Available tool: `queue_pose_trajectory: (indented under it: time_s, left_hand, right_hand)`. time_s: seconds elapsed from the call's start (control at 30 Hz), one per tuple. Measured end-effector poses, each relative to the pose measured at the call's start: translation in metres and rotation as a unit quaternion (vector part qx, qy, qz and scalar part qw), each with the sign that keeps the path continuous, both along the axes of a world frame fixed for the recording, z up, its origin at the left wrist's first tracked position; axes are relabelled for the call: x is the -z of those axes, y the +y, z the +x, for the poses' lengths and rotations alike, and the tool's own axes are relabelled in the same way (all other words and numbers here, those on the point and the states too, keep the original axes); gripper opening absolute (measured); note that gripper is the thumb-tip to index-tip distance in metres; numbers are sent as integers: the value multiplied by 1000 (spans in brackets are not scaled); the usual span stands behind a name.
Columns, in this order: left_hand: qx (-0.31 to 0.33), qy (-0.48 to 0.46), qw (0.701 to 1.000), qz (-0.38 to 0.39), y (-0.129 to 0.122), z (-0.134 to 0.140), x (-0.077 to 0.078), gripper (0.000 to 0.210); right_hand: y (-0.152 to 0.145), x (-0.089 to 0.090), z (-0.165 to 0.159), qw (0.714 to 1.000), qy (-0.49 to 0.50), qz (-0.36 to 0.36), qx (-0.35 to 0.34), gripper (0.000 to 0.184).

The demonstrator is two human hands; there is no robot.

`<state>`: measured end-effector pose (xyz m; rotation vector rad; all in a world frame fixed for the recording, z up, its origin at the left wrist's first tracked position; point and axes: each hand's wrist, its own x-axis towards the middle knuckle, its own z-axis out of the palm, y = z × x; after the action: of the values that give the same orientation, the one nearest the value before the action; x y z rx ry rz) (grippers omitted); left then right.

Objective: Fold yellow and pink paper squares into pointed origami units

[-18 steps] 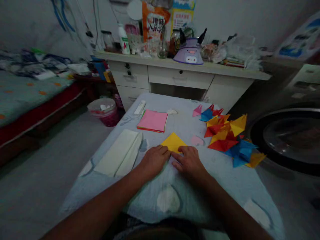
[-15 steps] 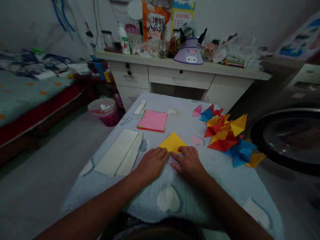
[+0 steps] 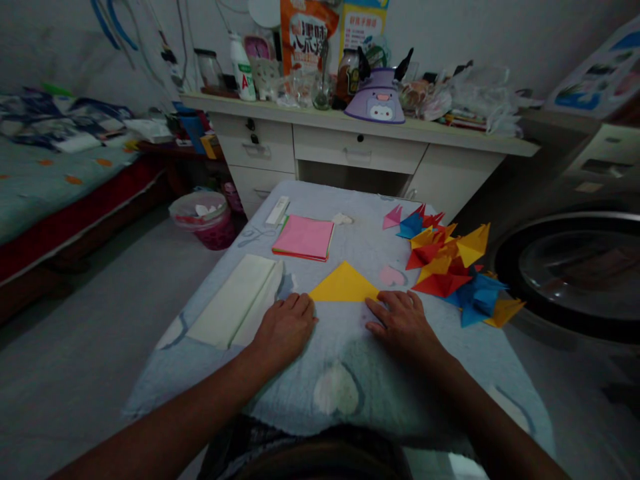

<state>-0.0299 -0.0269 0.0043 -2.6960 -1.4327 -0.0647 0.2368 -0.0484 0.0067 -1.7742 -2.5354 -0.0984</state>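
A yellow sheet of origami paper (image 3: 345, 285), folded into a triangle, lies flat on the cloth with its point away from me. My left hand (image 3: 289, 327) rests at its left corner, fingertips down and side by side on the paper's end. At the right corner, my right hand (image 3: 400, 320) touches the paper with fingers stretched out and the thumb apart. Neither hand lifts the paper. Beyond it is a stack of square coloured paper (image 3: 304, 237), pink on top. To the right sits a pile of folded paper figures (image 3: 443, 263) in yellow, red, blue and pink.
A folded pale cloth or paper (image 3: 233, 300) lies left of my left hand. A small white box (image 3: 277, 211) and a white scrap (image 3: 343, 219) are farther back. Behind the cloth-covered table (image 3: 335, 360) stands a white cabinet (image 3: 360, 147); a washing machine (image 3: 575, 273) is at right.
My hands have slid apart from the middle of the yellow paper's near edge to its two corners, uncovering more of the triangle. The view has shifted slightly.
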Motion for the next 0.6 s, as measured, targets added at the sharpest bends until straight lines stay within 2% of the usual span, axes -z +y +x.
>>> queue_pose_trajectory:
  time_s: [0.33,0.6]
  left_hand:
    - [-43,9,999,-5,-5,2,-5,24]
    - [-73,1,997,-21,-6,4,-5,29]
  right_hand:
    - [-13,8,38,998,-15,13,63,43]
    - [-15,12,40,997,7,30,65,41]
